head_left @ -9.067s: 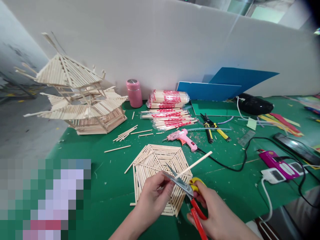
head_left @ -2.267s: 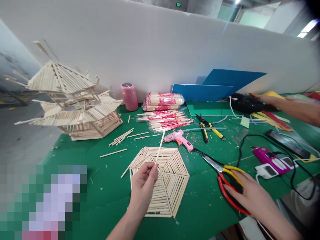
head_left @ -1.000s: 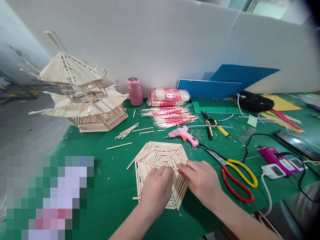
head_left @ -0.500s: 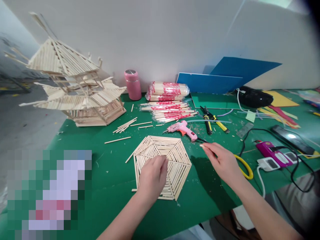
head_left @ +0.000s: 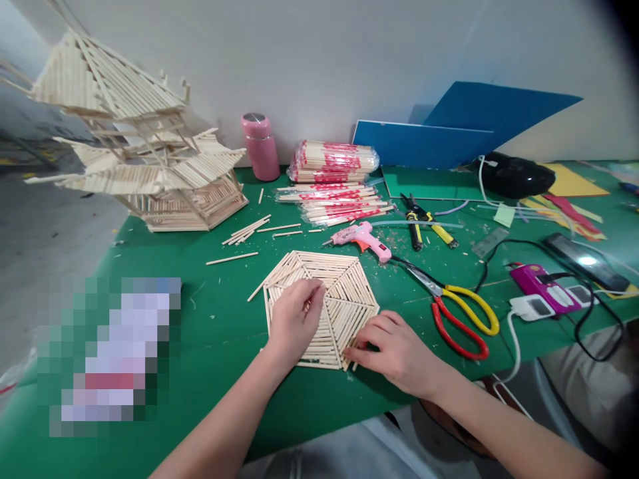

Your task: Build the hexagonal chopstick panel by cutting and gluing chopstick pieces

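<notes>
A many-sided panel of wooden sticks [head_left: 349, 293] lies flat on the green table, its spokes meeting near the middle. Over its left half is my left hand [head_left: 295, 318], thumb and fingers pinched together; whatever they may hold is hidden. My right hand [head_left: 394, 349] has its bent fingers and thumb around the panel's lower right edge. One loose stick [head_left: 259, 285] juts out past the panel's upper left side. Just behind the panel rests a pink glue gun [head_left: 362, 239]. Scissors with one red and one yellow handle [head_left: 462, 322] lie right of my right hand.
A stick-built pagoda [head_left: 164, 166] stands at the back left, beside a pink flask [head_left: 260, 150]. Packed chopsticks [head_left: 334, 163], yellow-handled pliers [head_left: 419, 226] and blue boards [head_left: 424, 143] are behind. Cables and a magenta device [head_left: 544, 296] lie right; a pixelated object [head_left: 120, 352] left.
My right hand has come down and left from beside the glue gun to the panel's edge, uncovering the scissors. My left hand stays over the panel. The whole view has shifted slightly.
</notes>
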Motion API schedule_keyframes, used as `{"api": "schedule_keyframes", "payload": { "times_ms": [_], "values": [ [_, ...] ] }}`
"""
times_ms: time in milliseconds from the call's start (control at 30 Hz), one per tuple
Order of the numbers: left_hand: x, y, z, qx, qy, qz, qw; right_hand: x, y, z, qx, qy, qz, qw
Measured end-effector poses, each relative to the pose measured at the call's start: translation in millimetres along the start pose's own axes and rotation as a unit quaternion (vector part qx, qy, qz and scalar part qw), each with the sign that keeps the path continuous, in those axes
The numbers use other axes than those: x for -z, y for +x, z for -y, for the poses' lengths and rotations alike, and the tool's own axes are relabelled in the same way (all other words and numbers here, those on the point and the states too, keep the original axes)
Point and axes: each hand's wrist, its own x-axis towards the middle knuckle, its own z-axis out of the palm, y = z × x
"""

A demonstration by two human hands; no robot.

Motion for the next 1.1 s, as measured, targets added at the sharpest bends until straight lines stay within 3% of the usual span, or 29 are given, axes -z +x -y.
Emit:
{"api": "schedule_keyframes", "payload": {
  "times_ms": [100,200,333,400,533,700,867,967,1100],
  "values": [
    [5.0,-6,-7,-0.024,-0.009,0.035,0.999,-6,-5,-4,-0.024,0.019,-0.011,0.999],
    [7.8,-20,-15,-0.096,0.011,0.125,0.987,-12,-15,-5,-0.061,0.053,-0.058,0.995],
    [5.7,-38,-28,-0.233,0.074,0.251,0.936,-18,-29,-2,-0.125,0.070,-0.142,0.979],
    [1.9,-44,-35,-0.278,0.110,0.274,0.914,-20,-35,-3,-0.184,0.054,-0.178,0.965],
    [-9.8,-50,-42,-0.297,0.176,0.268,0.900,-20,-39,-7,-0.263,0.008,-0.182,0.947],
    [-20.0,-60,-34,-0.316,0.214,0.261,0.887,-20,-33,-13,-0.287,-0.022,-0.128,0.949],
    [-20.7,-71,-28,-0.323,0.220,0.263,0.882,-19,-31,-10,-0.311,0.048,-0.151,0.937],
    [-21.3,-75,-27,-0.318,0.209,0.258,0.888,-14,-30,-6,-0.354,0.145,-0.180,0.906],
    [-21.0,-78,-28,-0.311,0.205,0.236,0.897,-8,-23,-4,-0.419,0.290,-0.176,0.842]
  ]
}}
